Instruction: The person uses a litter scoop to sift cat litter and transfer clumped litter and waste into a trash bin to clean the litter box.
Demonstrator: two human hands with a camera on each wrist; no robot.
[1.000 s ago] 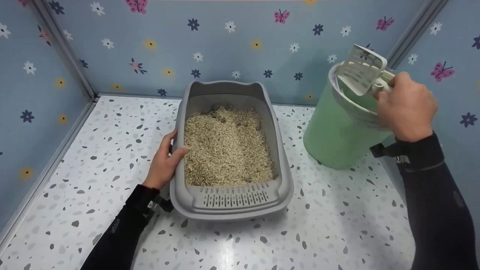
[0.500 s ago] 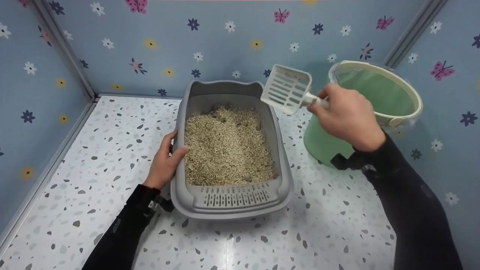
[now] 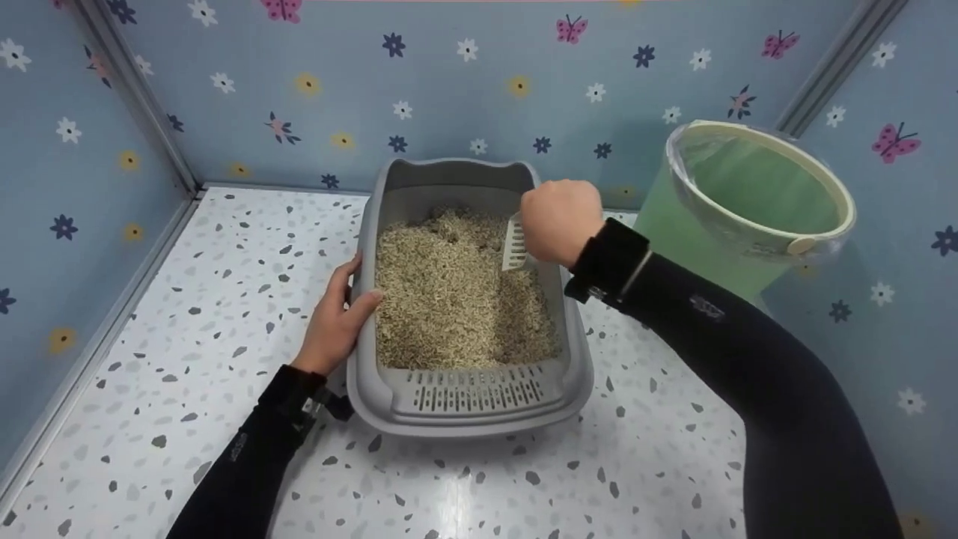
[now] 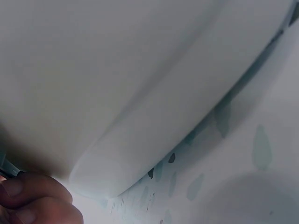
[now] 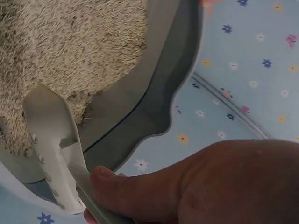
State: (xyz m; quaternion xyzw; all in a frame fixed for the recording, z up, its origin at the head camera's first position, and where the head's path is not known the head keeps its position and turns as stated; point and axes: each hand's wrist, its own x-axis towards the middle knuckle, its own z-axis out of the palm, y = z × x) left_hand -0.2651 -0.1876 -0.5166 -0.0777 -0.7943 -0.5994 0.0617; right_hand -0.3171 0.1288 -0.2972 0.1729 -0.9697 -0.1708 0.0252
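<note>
A grey litter box [image 3: 468,423] holds tan pellet litter [image 3: 441,299] with a darker, uneven patch toward its back. My left hand [image 3: 333,322] grips the box's left rim, thumb over the edge and fingers outside; in the left wrist view its fingertips [image 4: 42,200] curl at the underside of the rim. My right hand [image 3: 565,221] holds a white slotted litter scoop [image 3: 515,243] by its handle, over the box's right back part. In the right wrist view the scoop [image 5: 49,126] stands tilted on edge, its tip at the litter, with the thumb along the handle.
A light green bin [image 3: 748,217] with a cream rim and clear plastic liner stands right of the box. Blue flowered panels [image 3: 337,90] rise behind and on both sides. The floor [image 3: 239,299] is white with grey speckles.
My right hand has carried the scoop left from above the bin, down into the litter box's right back part. My left hand keeps its grip on the rim.
</note>
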